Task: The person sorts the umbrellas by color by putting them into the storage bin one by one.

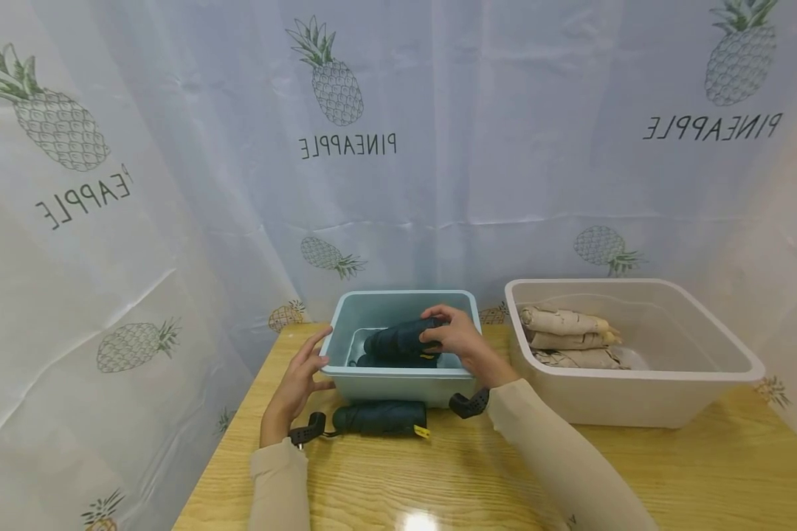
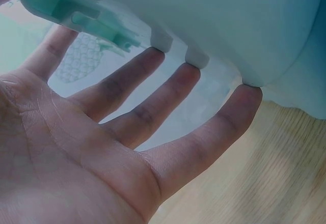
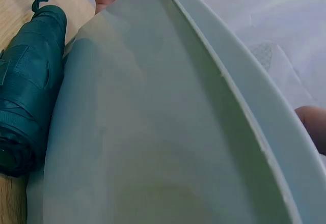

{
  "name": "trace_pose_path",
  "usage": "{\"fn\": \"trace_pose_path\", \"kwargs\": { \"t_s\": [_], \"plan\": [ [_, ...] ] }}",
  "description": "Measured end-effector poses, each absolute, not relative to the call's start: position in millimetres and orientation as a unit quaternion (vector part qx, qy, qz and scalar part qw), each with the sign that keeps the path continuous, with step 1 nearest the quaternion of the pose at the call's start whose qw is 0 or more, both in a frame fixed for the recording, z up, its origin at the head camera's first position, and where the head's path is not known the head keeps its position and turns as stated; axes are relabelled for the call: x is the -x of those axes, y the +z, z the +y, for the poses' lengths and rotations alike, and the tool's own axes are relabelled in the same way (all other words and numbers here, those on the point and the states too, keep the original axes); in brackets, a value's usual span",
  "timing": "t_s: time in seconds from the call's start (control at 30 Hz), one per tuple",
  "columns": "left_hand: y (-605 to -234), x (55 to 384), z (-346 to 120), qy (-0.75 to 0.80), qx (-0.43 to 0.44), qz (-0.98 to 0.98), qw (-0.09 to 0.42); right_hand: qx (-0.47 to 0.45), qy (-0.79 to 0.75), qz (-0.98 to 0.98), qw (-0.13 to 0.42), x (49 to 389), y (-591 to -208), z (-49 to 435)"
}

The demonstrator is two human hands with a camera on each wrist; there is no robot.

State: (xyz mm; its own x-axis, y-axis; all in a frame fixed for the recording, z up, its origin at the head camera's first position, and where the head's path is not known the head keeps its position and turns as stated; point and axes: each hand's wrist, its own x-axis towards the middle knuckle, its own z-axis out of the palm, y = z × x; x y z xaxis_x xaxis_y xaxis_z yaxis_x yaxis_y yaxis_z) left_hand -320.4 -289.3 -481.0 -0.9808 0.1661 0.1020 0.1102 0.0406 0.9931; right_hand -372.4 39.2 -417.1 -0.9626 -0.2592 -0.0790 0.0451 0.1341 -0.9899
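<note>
A light-blue bin (image 1: 398,372) stands at the back of the table. Inside it, a dark folded umbrella (image 1: 398,341) lies on top of another dark one, whose lower part is mostly hidden. My right hand (image 1: 457,335) reaches over the front rim and grips the upper umbrella by its right end. Against the bin's left side rests my left hand (image 1: 299,376); in the left wrist view its extended fingertips (image 2: 249,99) touch the outer wall. Another dark folded umbrella (image 1: 380,418) with a yellow tag lies on the table just before the bin.
To the right stands a larger white bin (image 1: 637,398) with several beige rolled bundles (image 1: 564,322) stacked at its left end. A pineapple-print curtain (image 1: 438,184) hangs behind and at the sides. Each wrist wears a black camera mount.
</note>
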Motion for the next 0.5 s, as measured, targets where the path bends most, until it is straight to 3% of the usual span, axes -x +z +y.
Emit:
{"fn": "trace_pose_path", "kwargs": {
  "t_s": [0.5],
  "plan": [
    [-479.8,319.7,-287.8,0.685,-0.098,0.722,0.018,0.034,-0.633,0.763,0.127,372.6,-416.2,36.1]
  ]
}}
